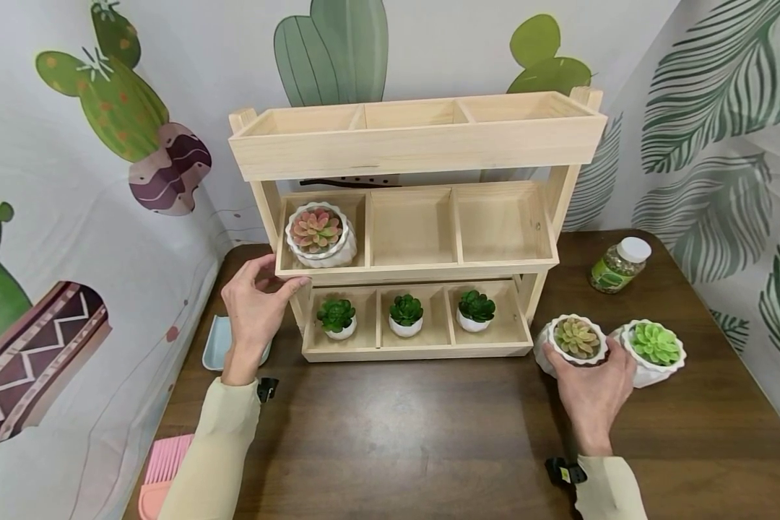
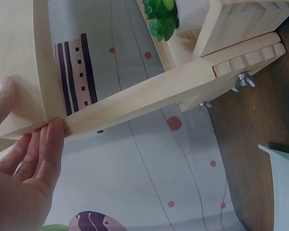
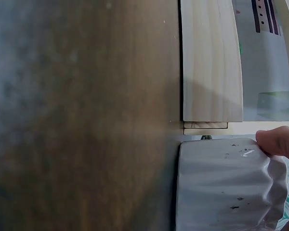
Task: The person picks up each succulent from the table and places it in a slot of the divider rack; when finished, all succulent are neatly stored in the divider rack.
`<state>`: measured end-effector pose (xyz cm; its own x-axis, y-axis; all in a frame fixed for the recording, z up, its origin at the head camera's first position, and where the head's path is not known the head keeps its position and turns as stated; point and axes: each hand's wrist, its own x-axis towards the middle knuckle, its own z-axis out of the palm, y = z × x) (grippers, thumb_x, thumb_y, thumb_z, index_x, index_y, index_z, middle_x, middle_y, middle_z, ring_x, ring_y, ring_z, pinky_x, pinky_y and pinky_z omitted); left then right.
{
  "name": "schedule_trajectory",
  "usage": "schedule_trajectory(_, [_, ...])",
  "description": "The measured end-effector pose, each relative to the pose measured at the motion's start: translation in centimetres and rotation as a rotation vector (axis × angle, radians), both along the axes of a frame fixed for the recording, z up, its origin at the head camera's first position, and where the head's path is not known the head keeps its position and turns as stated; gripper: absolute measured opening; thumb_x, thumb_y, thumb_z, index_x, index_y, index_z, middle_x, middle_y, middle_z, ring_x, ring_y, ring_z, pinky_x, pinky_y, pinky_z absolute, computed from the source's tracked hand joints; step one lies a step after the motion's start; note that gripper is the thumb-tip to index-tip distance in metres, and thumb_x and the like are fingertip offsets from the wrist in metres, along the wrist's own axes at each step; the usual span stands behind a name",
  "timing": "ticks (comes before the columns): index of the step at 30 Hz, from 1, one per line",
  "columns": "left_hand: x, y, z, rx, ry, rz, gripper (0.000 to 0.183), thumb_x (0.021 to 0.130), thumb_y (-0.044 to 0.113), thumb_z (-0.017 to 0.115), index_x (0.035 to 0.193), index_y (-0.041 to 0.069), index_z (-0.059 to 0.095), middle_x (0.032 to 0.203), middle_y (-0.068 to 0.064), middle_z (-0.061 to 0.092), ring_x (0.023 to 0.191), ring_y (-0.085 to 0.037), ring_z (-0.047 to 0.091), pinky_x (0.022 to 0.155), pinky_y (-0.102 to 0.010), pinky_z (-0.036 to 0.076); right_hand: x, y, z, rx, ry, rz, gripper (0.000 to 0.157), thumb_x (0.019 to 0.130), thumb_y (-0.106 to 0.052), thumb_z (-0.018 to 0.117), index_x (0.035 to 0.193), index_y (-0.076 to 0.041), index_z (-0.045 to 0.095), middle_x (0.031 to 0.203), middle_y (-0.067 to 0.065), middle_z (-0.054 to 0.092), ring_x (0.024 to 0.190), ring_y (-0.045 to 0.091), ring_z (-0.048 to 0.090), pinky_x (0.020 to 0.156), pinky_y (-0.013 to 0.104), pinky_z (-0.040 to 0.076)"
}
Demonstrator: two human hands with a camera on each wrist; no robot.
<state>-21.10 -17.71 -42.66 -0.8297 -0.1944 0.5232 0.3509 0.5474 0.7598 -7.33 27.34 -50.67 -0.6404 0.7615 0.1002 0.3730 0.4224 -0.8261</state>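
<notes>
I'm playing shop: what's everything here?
Table: 1, brown, underneath
Shelf: 1, pale, centre
Small plants: 3, green, bottom tier
Large succulents: 3, pink (middle tier), tan and lime (right)
Pots: 6, white, holding plants
Jar: 1, green-labelled, back right
Tray: 1, blue, left
Brush: 1, pink, front left
Wing nuts: 2+, silver, shelf's side
Backdrop: count unclear, mostly white, behind
Left hand: 1, gripping shelf
Right hand: 1, gripping tan's pot
Sleeves: 2, cream, forearms
Wrist gadgets: 2, black, wrists

Downward head view, wrist views nearer shelf (image 1: 412,225)

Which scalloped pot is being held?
The pot with the yellowish-brown succulent, in the right hand; the bright green succulent's pot and pink succulent's pot aren't held.
</notes>
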Motion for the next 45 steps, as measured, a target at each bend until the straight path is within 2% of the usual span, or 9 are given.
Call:
schedule_trajectory(8, [0.0, -0.1, -0.1, -0.001, -0.008, 0.004, 0.055, 0.075, 0.011, 0.102, 0.121, -0.005, 0.077, 0.111, -0.024, 0.078, 0.094, 0.019, 0.06, 0.084, 0.001, 0.053, 1.1, -0.1, 0.8, 0.005, 0.002, -0.004, 0.096, 0.074, -0.025, 0.098, 0.151, 0.008, 0.053, 0.15, 0.037, 0.05, 0.143, 0.058, 0.044, 0.124, 0.069, 0.033])
schedule_trajectory(15, [0.0, -0.1, 0.0, 0.006, -0.006, -0.005, 0.055, 0.075, 0.01, 0.102, 0.122, -0.005, 0.077, 0.112, -0.024, 0.078, 0.094, 0.019, 0.06, 0.084, 0.001, 0.054, 2.0, -0.3, 1.9, 0.032, 0.026, -0.004, 0.093, 0.074, -0.025, 0.099, 0.149, 0.008, 0.055, 0.145, 0.034, 0.052, 0.138, 0.054, 0.046, 0.12, 0.067, 0.035])
schedule_trajectory(26, [0.0, -0.1, 0.1, 0.005, -0.013, -0.003, 0.054, 0.075, 0.009, 0.101, 0.122, -0.005, 0.077, 0.112, -0.024, 0.078, 0.095, 0.018, 0.06, 0.084, 0.001, 0.053, 3.3, -0.4, 4.7, 0.043, -0.011, 0.027, 0.099, 0.073, -0.025, 0.099, 0.155, 0.006, 0.051, 0.149, 0.034, 0.05, 0.138, 0.054, 0.045, 0.119, 0.067, 0.034])
schedule_trajectory(35, [0.0, -0.1, 0.1, 0.008, -0.015, -0.004, 0.054, 0.076, 0.01, 0.101, 0.122, -0.005, 0.077, 0.113, -0.024, 0.078, 0.094, 0.018, 0.06, 0.083, 0.001, 0.053, 3.7, -0.9, 7.2, 0.112, 0.051, 0.068, 0.097, 0.069, -0.022, 0.099, 0.151, 0.007, 0.056, 0.144, 0.036, 0.054, 0.134, 0.056, 0.049, 0.113, 0.066, 0.036])
schedule_trajectory(36, [-0.1, -0.1, 0.1, 0.008, -0.015, -0.004, 0.054, 0.076, 0.01, 0.101, 0.122, -0.004, 0.077, 0.113, -0.024, 0.078, 0.094, 0.018, 0.059, 0.083, 0.001, 0.053, 3.7, -1.0, 7.5, 0.12, 0.06, 0.073, 0.097, 0.069, -0.022, 0.099, 0.151, 0.007, 0.057, 0.143, 0.036, 0.054, 0.133, 0.055, 0.05, 0.111, 0.064, 0.037])
schedule_trajectory(39, [0.0, -0.1, 0.1, 0.008, -0.015, -0.006, 0.054, 0.076, 0.009, 0.101, 0.122, -0.005, 0.077, 0.113, -0.024, 0.078, 0.095, 0.018, 0.059, 0.084, 0.001, 0.053, 3.6, -1.3, 8.5, 0.148, 0.08, 0.078, 0.094, 0.067, -0.023, 0.101, 0.148, 0.005, 0.061, 0.137, 0.029, 0.058, 0.123, 0.043, 0.056, 0.101, 0.04, 0.043])
schedule_trajectory(42, [0.0, -0.1, 0.1, 0.01, -0.013, -0.007, 0.054, 0.076, 0.009, 0.101, 0.122, -0.005, 0.077, 0.113, -0.024, 0.078, 0.095, 0.018, 0.06, 0.084, 0.001, 0.053, 3.5, -1.7, 9.6, 0.174, 0.095, 0.075, 0.09, 0.064, -0.023, 0.103, 0.143, 0.001, 0.067, 0.127, 0.017, 0.06, 0.111, 0.023, 0.054, 0.087, 0.019, 0.035])
schedule_trajectory(45, [0.0, -0.1, 0.1, 0.013, -0.01, -0.008, 0.054, 0.076, 0.009, 0.101, 0.122, -0.005, 0.077, 0.113, -0.024, 0.078, 0.095, 0.018, 0.06, 0.083, 0.0, 0.054, 3.4, -2.0, 10.6, 0.197, 0.099, 0.089, 0.088, 0.063, -0.024, 0.103, 0.141, -0.002, 0.069, 0.123, 0.014, 0.061, 0.108, 0.019, 0.052, 0.085, 0.018, 0.031])
